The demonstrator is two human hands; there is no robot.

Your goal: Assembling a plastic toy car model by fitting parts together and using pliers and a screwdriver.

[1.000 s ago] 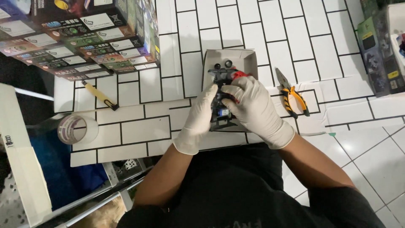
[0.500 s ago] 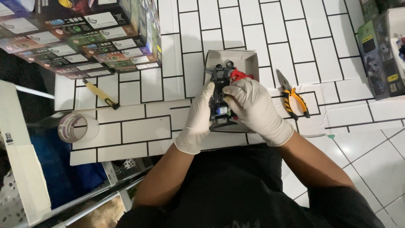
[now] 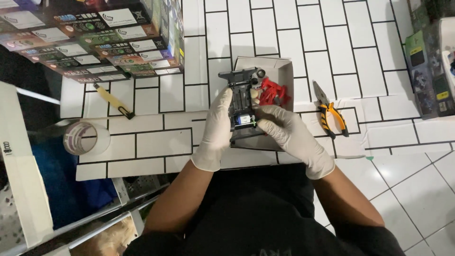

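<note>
A black toy-car chassis (image 3: pixel 242 102) with a small blue and silver motor is held over an open white cardboard box (image 3: pixel 283 68). My left hand (image 3: pixel 215 130), in a white glove, grips the chassis along its left side. My right hand (image 3: pixel 291 137), also gloved, holds the chassis at its lower right, fingertips beside the motor. Red plastic parts (image 3: pixel 272 92) lie in the box just right of the chassis.
Orange-handled pliers (image 3: pixel 329 114) lie right of the box. A yellow utility knife (image 3: pixel 113 100) and a roll of clear tape (image 3: pixel 86 137) sit to the left. Stacked printed boxes (image 3: pixel 95 42) fill the far left; more packages (image 3: pixel 429 71) stand at the right edge.
My right hand has slid down from the top of the chassis to its lower right, uncovering the red parts. My left hand still grips the left side.
</note>
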